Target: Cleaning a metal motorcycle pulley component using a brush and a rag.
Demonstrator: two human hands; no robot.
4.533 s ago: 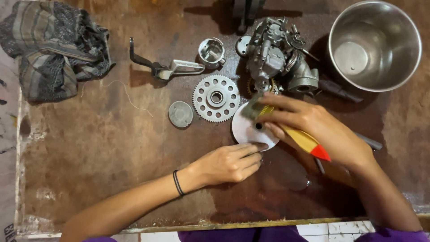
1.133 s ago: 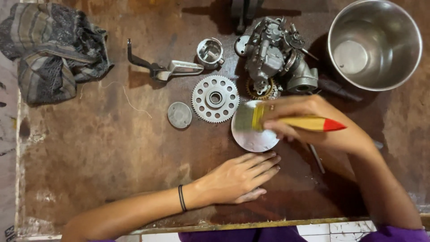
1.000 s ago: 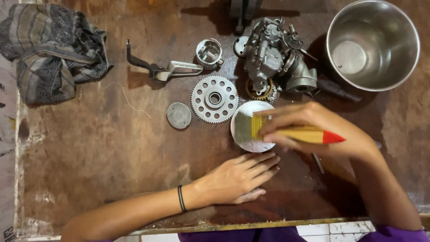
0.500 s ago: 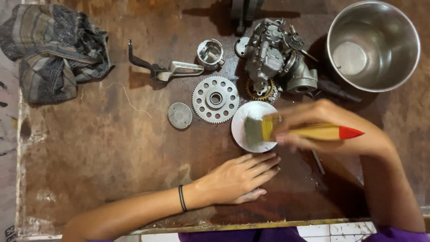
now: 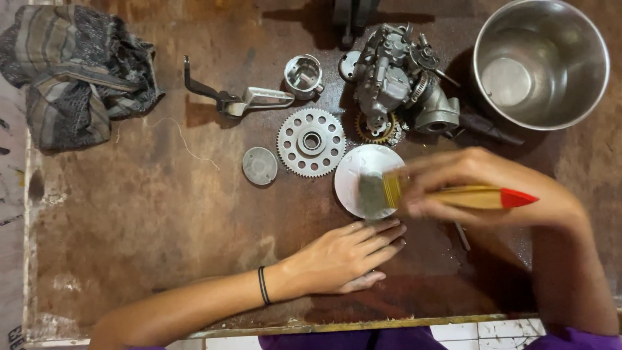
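Note:
My right hand (image 5: 479, 185) grips a paintbrush (image 5: 453, 194) with a wooden handle and a red tip. Its bristles lie on a round white metal disc (image 5: 353, 172) on the brown worktop. My left hand (image 5: 343, 256) rests flat on the worktop just below the disc, fingers together and pointing right, holding nothing. A black band circles the left wrist. The right hand is blurred by motion.
A toothed sprocket (image 5: 311, 142) and a small grey cap (image 5: 260, 166) lie left of the disc. Behind are a carburettor (image 5: 395, 78), a small piston-like cylinder (image 5: 303, 74), a lever (image 5: 233, 100), a steel bowl (image 5: 541, 61) at the far right and a striped rag (image 5: 78, 71) at the far left.
My right hand has swept the brush back and forth across the white disc, ending a little lower and to the right. My left hand went from curled at the disc's edge to lying flat.

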